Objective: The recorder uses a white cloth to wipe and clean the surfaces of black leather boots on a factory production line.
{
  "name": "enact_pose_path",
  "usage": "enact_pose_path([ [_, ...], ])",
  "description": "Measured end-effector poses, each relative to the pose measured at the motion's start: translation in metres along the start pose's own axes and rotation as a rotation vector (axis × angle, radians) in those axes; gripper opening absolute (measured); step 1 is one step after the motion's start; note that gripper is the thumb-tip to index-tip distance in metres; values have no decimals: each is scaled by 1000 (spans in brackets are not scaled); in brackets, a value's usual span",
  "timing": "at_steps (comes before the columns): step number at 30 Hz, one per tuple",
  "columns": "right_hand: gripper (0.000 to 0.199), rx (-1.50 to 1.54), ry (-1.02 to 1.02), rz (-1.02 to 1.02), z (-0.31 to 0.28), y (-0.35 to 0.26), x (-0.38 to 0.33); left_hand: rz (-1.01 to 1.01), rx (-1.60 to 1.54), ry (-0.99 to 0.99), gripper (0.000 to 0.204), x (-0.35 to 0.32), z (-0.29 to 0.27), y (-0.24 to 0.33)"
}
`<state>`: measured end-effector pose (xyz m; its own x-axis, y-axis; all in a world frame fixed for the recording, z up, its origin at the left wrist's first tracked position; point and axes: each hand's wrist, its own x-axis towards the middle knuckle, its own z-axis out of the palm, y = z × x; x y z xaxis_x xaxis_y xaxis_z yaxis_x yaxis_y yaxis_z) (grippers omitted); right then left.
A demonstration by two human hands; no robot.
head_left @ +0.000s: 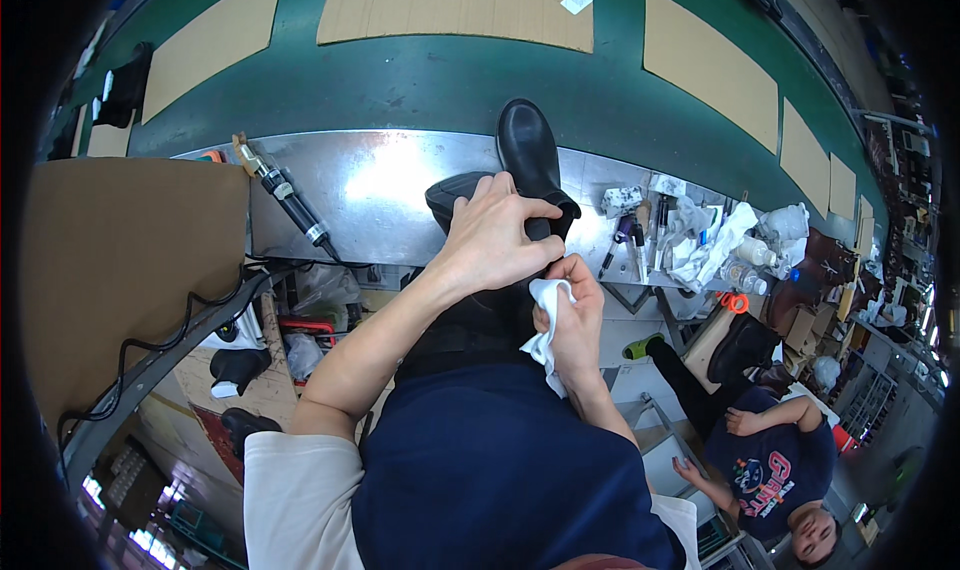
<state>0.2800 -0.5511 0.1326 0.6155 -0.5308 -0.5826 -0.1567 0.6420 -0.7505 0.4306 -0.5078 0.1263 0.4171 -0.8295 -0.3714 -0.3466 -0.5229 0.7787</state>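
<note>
My left hand (497, 238) clamps the black boot (527, 160) at its shaft, fingers wrapped tight, toe resting on the steel bench (380, 185). My right hand (572, 315) pinches a white cloth (545, 320) bunched against it. The leather looks stiff, smooth, probably slippery; the shaft seems the firmest hold.

Left: bare metal surface (390, 185) past the black tool (290, 202).
Right: tool and rag clutter (690, 235) blocks.
Middle: boot (528, 155) stands.
</note>
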Motion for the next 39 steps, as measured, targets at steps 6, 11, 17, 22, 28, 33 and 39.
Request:
enact_pose_path([
  [6,7,-94,-33,-46,-1,1,1,16,-16,1,45,0,-2,-1],
  [11,10,71,53,39,4,0,0,23,-34,15,45,-3,-3,-2],
  [17,8,-151,18,-110,2,10,2,40,-41,27,45,-5,-4,-5],
  [22,7,-155,-46,-118,-2,12,-2,38,-43,16,46,-7,-3,-5],
  [28,8,34,-8,4,4,4,-2,25,-30,16,45,-6,-4,-4],
  [33,7,-127,-69,-111,0,11,0,19,-45,10,45,-7,-5,-4],
  [39,8,-234,-60,-158,-3,13,-1,17,-46,9,45,-6,-5,-3],
])
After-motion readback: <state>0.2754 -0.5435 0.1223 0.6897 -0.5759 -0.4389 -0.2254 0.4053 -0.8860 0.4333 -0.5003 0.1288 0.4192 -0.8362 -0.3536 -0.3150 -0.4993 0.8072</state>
